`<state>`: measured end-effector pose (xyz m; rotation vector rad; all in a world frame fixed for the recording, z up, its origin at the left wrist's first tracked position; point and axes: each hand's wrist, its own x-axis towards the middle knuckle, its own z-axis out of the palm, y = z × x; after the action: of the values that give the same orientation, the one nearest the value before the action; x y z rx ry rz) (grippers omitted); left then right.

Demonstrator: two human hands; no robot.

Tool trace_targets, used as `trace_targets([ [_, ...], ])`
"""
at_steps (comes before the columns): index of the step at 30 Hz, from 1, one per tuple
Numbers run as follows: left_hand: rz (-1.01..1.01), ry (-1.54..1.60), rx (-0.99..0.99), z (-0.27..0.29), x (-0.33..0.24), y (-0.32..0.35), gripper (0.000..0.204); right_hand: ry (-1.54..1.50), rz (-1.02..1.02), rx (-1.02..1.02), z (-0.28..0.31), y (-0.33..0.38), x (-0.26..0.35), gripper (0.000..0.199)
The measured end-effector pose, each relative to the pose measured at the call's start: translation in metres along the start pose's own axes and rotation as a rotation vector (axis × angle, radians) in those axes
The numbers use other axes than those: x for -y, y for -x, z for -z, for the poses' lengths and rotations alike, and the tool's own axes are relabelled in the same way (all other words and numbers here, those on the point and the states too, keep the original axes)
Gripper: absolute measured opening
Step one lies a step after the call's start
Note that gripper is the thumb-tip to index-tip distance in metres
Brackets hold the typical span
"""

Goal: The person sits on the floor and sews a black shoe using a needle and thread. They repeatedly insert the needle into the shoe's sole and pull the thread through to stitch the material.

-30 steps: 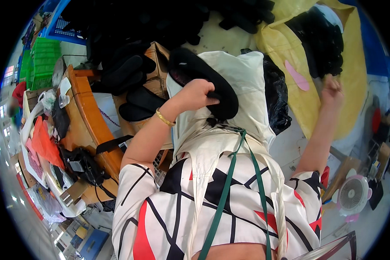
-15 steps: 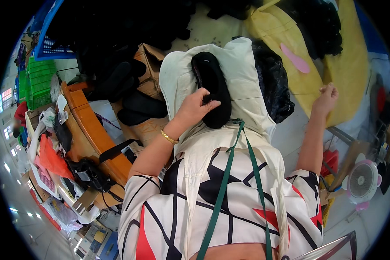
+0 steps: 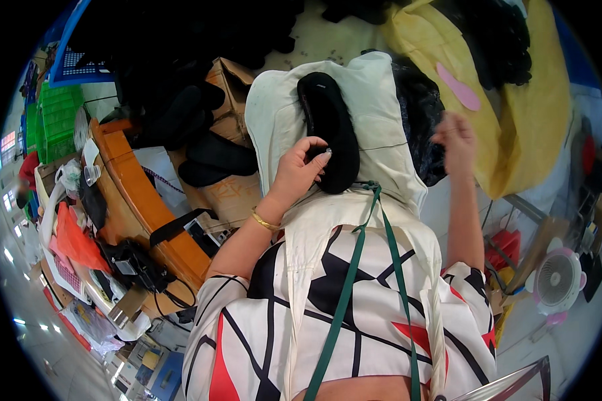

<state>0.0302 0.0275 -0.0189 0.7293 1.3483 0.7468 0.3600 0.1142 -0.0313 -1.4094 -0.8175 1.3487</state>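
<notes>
A black cloth shoe (image 3: pixel 335 120) lies sole down, toe away from me, on the cream apron (image 3: pixel 388 120) over my lap. At its near left edge, my left hand (image 3: pixel 299 168) pinches the rim between thumb and fingers; a gold bangle circles that wrist. My right hand (image 3: pixel 456 137) is raised to the right of the shoe, fingers drawn together in a pinch and smeared by motion. A thin dark thread (image 3: pixel 386 146) stretches from the shoe toward it across the apron. Any needle is too small to make out.
Black shoes (image 3: pixel 219 157) rest on a cardboard box (image 3: pixel 237 194) at left, beside an orange wooden bench (image 3: pixel 140 180). Dark shoes pile up ahead. A black plastic bag (image 3: pixel 415 100), yellow sacking (image 3: pixel 475 140) with a pink insole (image 3: pixel 457 87), and a fan (image 3: pixel 558 279) are at right.
My right hand has moved left, back toward the shoe, and the thread between them is less taut. My left hand stays at the shoe's edge, its fingers slightly shifted.
</notes>
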Motion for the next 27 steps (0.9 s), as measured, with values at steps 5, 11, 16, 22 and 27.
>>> trace_targets([
  [5,-0.599,-0.687,-0.138,-0.003,-0.009,0.006,0.019,0.327,-0.245,0.570,-0.080,0.059,0.001,0.010],
  [11,-0.192,-0.148,-0.072,0.003,0.005,-0.003,0.016,0.454,-0.002,0.742,-0.105,0.083,-0.013,0.012],
  [16,0.174,0.416,0.051,0.009,0.016,-0.006,0.015,0.561,0.203,0.612,-0.121,0.086,-0.024,0.016],
  [22,0.242,0.562,0.061,0.013,0.021,-0.008,0.014,0.580,0.188,0.497,-0.129,0.075,-0.023,0.016],
  [27,0.279,0.648,0.035,0.011,0.022,-0.008,0.014,0.637,0.145,0.559,-0.125,0.084,-0.022,0.015],
])
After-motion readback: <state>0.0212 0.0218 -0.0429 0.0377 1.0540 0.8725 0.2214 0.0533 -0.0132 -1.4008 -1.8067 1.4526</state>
